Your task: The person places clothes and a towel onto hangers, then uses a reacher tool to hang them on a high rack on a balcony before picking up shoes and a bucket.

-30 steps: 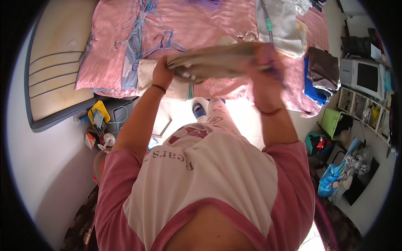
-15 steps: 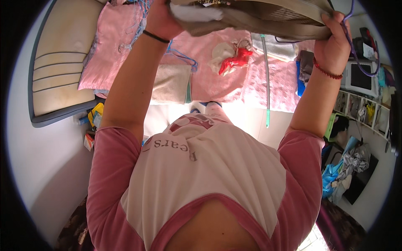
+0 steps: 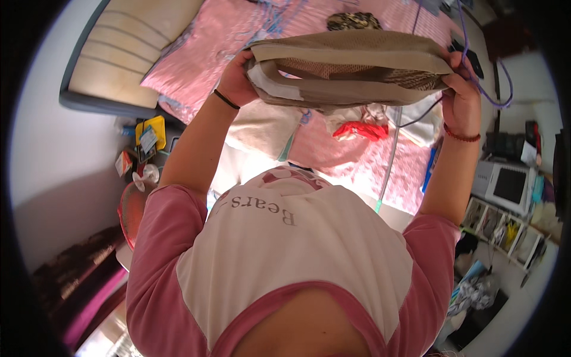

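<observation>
Brown garment (image 3: 351, 55) stretching between your hands, your left hand (image 3: 239, 83) closing around one end, some fingers hiding behind fabric, your right hand (image 3: 464, 98) gripping the other, purple loop (image 3: 502, 106) curving beside it, its attachment staying unclear.

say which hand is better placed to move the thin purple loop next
Probably the right hand: the thin purple loop hangs right beside it, while the left hand grips the opposite end of the brown, partly mesh fabric piece. Both hands hold that fabric, though.
</observation>
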`<act>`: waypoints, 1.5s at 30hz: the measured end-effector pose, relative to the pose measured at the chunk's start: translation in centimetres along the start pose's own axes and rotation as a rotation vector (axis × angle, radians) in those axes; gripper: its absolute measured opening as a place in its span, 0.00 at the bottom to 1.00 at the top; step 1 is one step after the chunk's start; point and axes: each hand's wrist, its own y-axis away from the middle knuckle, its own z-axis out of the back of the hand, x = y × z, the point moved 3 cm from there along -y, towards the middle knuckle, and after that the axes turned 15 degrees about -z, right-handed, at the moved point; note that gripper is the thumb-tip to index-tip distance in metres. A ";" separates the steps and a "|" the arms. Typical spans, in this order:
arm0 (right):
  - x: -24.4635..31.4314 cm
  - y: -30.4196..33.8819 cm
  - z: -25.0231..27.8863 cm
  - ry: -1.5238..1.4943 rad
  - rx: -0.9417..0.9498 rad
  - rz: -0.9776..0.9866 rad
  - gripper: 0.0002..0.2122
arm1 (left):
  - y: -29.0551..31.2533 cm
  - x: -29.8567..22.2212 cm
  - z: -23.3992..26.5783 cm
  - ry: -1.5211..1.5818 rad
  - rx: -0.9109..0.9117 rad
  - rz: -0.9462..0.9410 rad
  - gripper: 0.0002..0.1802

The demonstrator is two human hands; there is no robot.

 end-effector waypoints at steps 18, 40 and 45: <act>-3.5 -5.1 -20.5 0.182 0.139 0.044 0.04 | -0.9 5.7 -4.0 -1.186 -0.213 -0.336 0.43; -3.3 -4.8 -2.9 0.739 0.044 -0.066 0.09 | -1.8 0.2 -4.2 -1.285 -0.512 0.029 0.11; -1.3 -0.2 -4.7 0.815 0.325 -0.172 0.10 | -2.7 0.1 -3.9 -1.650 -0.533 -0.048 0.13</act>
